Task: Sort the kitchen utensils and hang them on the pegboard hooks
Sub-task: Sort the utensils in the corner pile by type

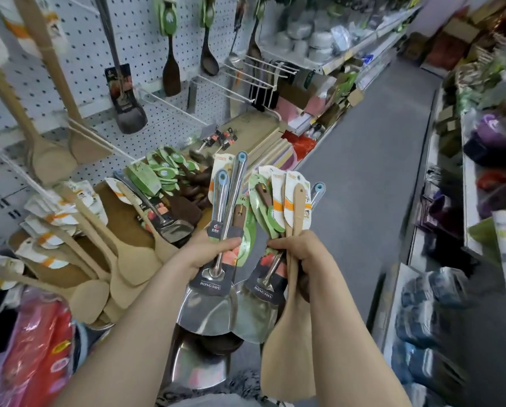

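Head view | left hand (pixel 213 251) grips steel spatulas (pixel 207 301) | right hand (pixel 297 252) grips wooden spatulas (pixel 288 345), carded utensils | pegboard (pixel 163 92) partly stocked | counter (pixel 119 218) pile unsorted: mid-task

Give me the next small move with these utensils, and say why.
Probably pass the steel spatula from the right hand to the left hand, which grips steel spatulas. The right bundle mixes it with a wooden spatula and green-carded utensils.
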`<control>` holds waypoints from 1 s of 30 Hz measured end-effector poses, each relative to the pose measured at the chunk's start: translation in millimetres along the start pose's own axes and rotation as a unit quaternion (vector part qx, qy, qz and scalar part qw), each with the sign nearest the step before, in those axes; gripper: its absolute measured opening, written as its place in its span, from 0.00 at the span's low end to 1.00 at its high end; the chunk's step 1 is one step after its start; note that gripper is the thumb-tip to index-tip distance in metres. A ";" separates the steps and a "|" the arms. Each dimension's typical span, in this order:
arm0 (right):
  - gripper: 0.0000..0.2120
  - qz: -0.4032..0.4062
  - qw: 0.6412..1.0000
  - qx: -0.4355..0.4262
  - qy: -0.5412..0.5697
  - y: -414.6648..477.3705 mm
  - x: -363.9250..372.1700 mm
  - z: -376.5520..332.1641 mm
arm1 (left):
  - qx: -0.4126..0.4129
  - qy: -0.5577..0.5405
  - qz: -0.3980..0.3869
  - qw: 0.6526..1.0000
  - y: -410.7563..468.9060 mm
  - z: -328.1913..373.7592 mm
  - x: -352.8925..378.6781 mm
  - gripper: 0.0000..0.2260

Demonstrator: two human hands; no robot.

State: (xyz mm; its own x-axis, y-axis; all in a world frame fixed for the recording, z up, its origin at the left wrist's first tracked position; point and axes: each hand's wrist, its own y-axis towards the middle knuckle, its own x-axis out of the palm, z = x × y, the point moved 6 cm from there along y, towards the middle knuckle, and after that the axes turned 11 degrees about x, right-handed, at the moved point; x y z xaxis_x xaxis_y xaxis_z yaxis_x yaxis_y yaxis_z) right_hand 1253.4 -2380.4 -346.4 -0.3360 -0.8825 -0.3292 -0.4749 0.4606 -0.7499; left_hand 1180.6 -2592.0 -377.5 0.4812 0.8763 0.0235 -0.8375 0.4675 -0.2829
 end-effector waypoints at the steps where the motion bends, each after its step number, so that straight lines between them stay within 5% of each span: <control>1: 0.21 -0.004 1.000 0.000 -0.006 6.1 3.1 -5.2 | -0.008 0.006 0.000 1.000 6.1 -0.1 -2.9 0.25; 5: 0.19 -0.024 0.999 0.005 -0.034 26.3 17.4 -27.2 | -0.034 0.020 0.020 0.999 23.9 -2.1 -21.1 0.23; 12: 0.25 -0.098 0.990 0.017 -0.100 71.4 46.7 -60.3 | -0.091 0.016 0.079 0.993 33.1 -17.7 -44.1 0.38; 16: 0.21 -0.131 0.980 0.025 -0.151 93.7 66.4 -71.3 | -0.118 -0.008 0.140 0.983 30.0 -31.6 -51.7 0.19; 21: 0.17 -0.181 0.956 0.034 -0.229 121.2 97.0 -73.6 | -0.152 -0.060 0.249 0.955 15.1 -63.1 -52.9 0.45; 27: 0.15 -0.193 0.941 0.006 -0.277 137.1 120.0 -90.0 | -0.132 -0.141 0.342 0.920 -6.6 -76.2 -54.3 0.27; 30: 0.14 -0.182 0.942 -0.004 -0.280 147.0 126.3 -106.0 | -0.145 -0.163 0.380 0.899 -13.8 -81.7 -62.4 0.34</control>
State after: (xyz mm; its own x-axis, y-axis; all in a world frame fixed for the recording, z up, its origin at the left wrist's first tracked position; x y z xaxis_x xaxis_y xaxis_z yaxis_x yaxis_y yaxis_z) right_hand 1054.9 -2414.0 -437.3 0.3321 -0.8931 -0.3034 -0.4826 0.1156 -0.8682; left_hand 1183.2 -2662.6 -453.4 -0.3428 0.9393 -0.0163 -0.7668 -0.2898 -0.5728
